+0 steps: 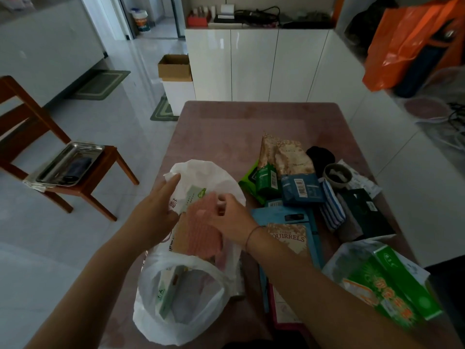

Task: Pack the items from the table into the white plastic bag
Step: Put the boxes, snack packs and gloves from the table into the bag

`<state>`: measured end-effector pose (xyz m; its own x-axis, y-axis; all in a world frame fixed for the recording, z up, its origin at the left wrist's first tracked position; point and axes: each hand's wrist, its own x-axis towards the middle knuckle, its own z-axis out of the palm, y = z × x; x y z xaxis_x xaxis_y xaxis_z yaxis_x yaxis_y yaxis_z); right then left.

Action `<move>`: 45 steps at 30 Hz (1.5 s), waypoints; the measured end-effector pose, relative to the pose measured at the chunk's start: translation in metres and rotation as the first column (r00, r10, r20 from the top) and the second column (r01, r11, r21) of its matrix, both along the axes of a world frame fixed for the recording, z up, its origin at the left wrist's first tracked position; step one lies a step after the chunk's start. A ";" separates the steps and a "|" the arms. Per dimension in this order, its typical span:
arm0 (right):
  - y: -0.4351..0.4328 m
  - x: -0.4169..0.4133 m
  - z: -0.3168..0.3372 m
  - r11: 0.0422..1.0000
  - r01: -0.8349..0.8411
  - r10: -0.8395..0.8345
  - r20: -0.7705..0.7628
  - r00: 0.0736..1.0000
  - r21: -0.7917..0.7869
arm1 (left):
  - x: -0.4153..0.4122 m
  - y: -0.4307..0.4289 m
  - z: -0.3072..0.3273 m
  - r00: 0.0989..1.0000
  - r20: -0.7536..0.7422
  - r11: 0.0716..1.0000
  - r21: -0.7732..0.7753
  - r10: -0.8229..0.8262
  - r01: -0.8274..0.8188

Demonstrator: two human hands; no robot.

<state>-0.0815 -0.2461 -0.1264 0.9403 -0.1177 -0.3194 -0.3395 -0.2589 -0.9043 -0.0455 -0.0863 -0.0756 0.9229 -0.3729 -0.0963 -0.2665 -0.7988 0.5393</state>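
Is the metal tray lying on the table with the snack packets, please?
No, the metal tray rests on the wooden chair left of the table, apart from the packets.

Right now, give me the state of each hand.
Left hand: fingers grip the white plastic bag.
Right hand: closed on a pink item.

You are looking at a dim, bluish picture lit softly from the far rooms, with pale glare on the glossy cabinet doors [254,64] and floor tiles [141,56], wide-angle bending at the edges, and motion blur over the right hand [226,217].
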 end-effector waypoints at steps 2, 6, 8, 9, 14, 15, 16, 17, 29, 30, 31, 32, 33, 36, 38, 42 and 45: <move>-0.017 -0.002 -0.008 0.996 0.077 -0.073 0.086 0.994 -0.051 | 0.001 0.002 -0.001 1.000 0.021 1.000 0.002 0.003 -0.003; -0.093 -0.029 -0.043 0.864 0.254 -0.302 -0.043 0.952 -0.435 | 0.004 0.005 -0.004 1.000 0.017 1.000 0.017 -0.004 0.004; -0.120 -0.054 -0.069 0.817 0.116 -0.346 -0.320 0.882 -0.564 | 0.005 0.005 -0.006 1.000 0.022 1.000 0.014 -0.021 0.021; -0.126 -0.066 -0.083 0.813 0.034 -0.338 -0.423 0.841 -0.581 | 0.004 0.004 -0.007 0.999 0.019 0.999 0.019 -0.028 0.027; -0.131 -0.088 -0.120 0.894 -0.053 -0.219 -0.537 0.815 -0.445 | 0.002 -0.001 -0.007 0.999 -0.005 0.998 0.033 -0.049 0.049; -0.131 -0.087 -0.122 0.901 0.018 -0.267 -0.521 0.811 -0.434 | 0.001 -0.002 -0.006 0.999 -0.003 0.998 0.035 -0.050 0.050; -0.132 -0.084 -0.124 0.909 0.097 -0.312 -0.507 0.803 -0.406 | 0.001 -0.002 -0.006 0.999 -0.002 0.998 0.037 -0.051 0.051; -0.133 -0.082 -0.126 0.924 0.173 -0.335 -0.501 0.798 -0.341 | 0.000 -0.003 -0.005 0.999 0.000 0.998 0.037 -0.053 0.053; -0.127 -0.015 0.052 0.767 0.500 -0.612 0.224 0.758 0.402 | -0.003 0.000 0.003 1.000 -0.008 0.999 0.026 -0.020 0.021; -0.121 -0.007 0.063 0.745 0.469 -0.621 0.236 0.748 0.474 | -0.003 0.000 0.003 1.000 -0.003 0.999 0.024 -0.025 0.025; -0.113 0.002 0.070 0.725 0.440 -0.620 0.225 0.752 0.530 | -0.004 -0.001 0.004 0.999 0.008 0.999 0.012 -0.031 0.031; -0.104 0.011 0.071 0.718 0.427 -0.610 0.202 0.766 0.550 | -0.003 -0.001 0.005 0.999 0.021 0.999 -0.006 -0.033 0.033; -0.092 0.019 0.068 0.721 0.431 -0.594 0.163 0.788 0.543 | -0.003 -0.001 0.005 0.999 0.034 0.999 -0.025 -0.029 0.030; -0.054 0.039 0.042 0.764 0.448 -0.505 -0.001 0.863 0.465 | 0.000 0.005 0.006 0.998 0.048 1.000 -0.009 0.027 -0.026; -0.037 0.045 0.023 0.823 0.416 -0.401 -0.121 0.908 0.386 | 0.002 0.013 0.007 0.998 0.016 0.998 -0.021 0.065 -0.064; -0.011 0.042 -0.009 0.977 0.182 -0.162 -0.167 0.973 0.113 | 0.002 0.020 0.009 0.998 -0.024 0.998 -0.035 0.056 -0.057; 0.002 0.036 -0.024 0.999 -0.033 0.023 -0.231 0.973 -0.042 | 0.000 0.015 0.010 0.998 -0.016 0.996 -0.066 0.062 -0.063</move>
